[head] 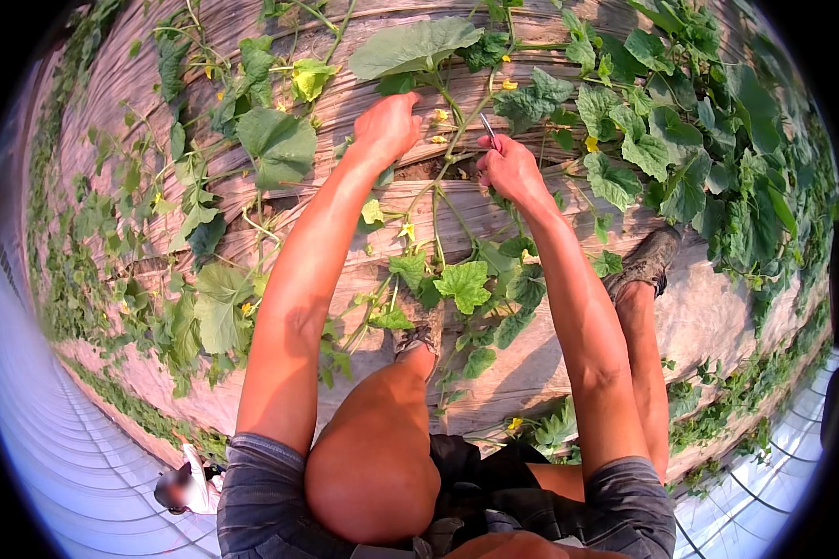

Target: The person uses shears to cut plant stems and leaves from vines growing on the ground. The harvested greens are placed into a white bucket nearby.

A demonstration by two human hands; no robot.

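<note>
My right hand (512, 169) is closed around a slim metal tool (488, 127). Its pointed tip sticks out past my fingers towards a vine stem (454, 147); whether it is tweezers or small scissors, I cannot tell. Left of that stem, my left hand (389, 129) reaches in with its knuckles up, just below a large broad leaf (416, 47). The fingertips are partly turned away, so anything between them is hidden. Small yellow flowers (440, 114) grow along the vine between my two hands. A paler open flower (407, 230) sits lower on the plant.
Wrinkled plastic film (363, 272) covers the ground. Dense vine foliage (671, 126) spreads on the right, with more leafy plants (217, 300) on the left. My shoes (647, 262) stand among the vines. Another person (192, 482) is at lower left, beside the tunnel's plastic wall (77, 461).
</note>
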